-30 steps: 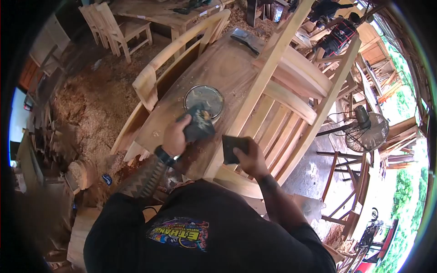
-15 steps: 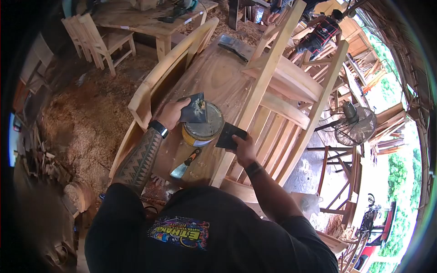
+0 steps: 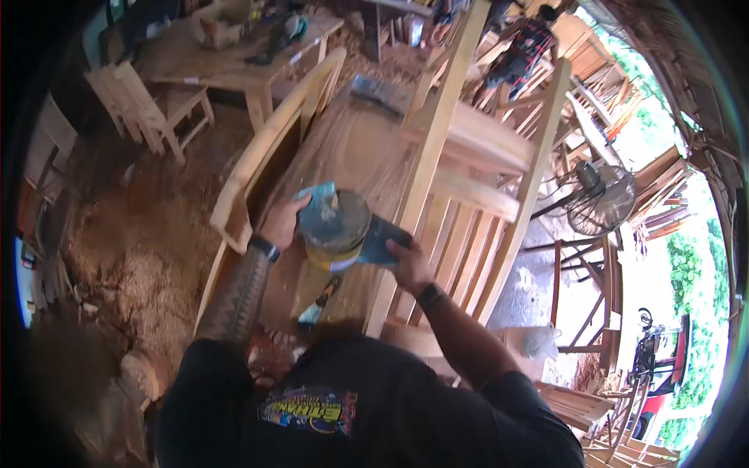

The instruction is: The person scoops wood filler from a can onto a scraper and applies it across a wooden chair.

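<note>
My left hand [image 3: 281, 221] is closed on the edge of a flat, dark square spreader [image 3: 315, 217], blurred by motion, which overlaps the left side of a round tin [image 3: 334, 257] with a yellow and white band. Another dark square spreader [image 3: 382, 239] is pinched in my right hand [image 3: 412, 264], its far edge close to the tin's right side. Whether either spreader touches the tin, I cannot tell. A putty knife [image 3: 318, 304] with a dark and orange handle lies on the wooden surface [image 3: 355, 148], just below the tin.
A slatted wooden chair frame [image 3: 441, 129] lies along the right of the surface. A curved wooden rail [image 3: 261, 144] runs along its left. Another flat tool [image 3: 378, 92] rests at the far end. Beyond are a fan [image 3: 601, 199], a table [image 3: 226, 66], chairs and a person [image 3: 523, 54].
The camera view has shifted, so most of the scene sits further left. Both hands keep their spreaders. The left spreader's pale filler patch, plain earlier, is now blurred.
</note>
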The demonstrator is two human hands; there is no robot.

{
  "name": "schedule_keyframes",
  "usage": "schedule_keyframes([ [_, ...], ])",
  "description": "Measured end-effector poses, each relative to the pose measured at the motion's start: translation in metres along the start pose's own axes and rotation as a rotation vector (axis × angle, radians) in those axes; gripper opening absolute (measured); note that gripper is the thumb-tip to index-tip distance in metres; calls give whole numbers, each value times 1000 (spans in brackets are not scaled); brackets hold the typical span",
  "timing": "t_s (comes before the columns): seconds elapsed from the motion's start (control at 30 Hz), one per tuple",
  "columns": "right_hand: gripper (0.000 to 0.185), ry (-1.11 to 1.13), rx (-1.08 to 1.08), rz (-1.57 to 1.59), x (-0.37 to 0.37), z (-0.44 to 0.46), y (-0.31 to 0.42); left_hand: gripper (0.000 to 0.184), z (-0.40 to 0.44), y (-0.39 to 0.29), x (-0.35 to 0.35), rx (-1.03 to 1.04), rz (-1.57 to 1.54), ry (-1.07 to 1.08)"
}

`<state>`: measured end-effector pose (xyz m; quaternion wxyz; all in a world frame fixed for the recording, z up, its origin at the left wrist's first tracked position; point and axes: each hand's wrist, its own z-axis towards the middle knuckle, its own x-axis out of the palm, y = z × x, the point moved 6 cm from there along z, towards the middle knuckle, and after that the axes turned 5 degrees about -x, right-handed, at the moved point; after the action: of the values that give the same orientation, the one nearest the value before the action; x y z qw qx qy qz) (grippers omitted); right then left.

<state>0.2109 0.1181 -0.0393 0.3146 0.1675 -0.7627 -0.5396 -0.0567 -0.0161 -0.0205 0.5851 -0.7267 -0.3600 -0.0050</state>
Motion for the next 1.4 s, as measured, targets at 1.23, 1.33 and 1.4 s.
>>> schedule_keyframes([
  [1.23,31,214,-431,-803,-1,-39,29,52,-154,244,-19,-17,-17,-311],
  [1.33,29,324,-463,-635,13,-67,38,47,-186,211,2,-100,-666,-537],
  [1.4,31,440,-679,-773,31,-80,39,47,-202,204,-6,-71,-575,-679],
])
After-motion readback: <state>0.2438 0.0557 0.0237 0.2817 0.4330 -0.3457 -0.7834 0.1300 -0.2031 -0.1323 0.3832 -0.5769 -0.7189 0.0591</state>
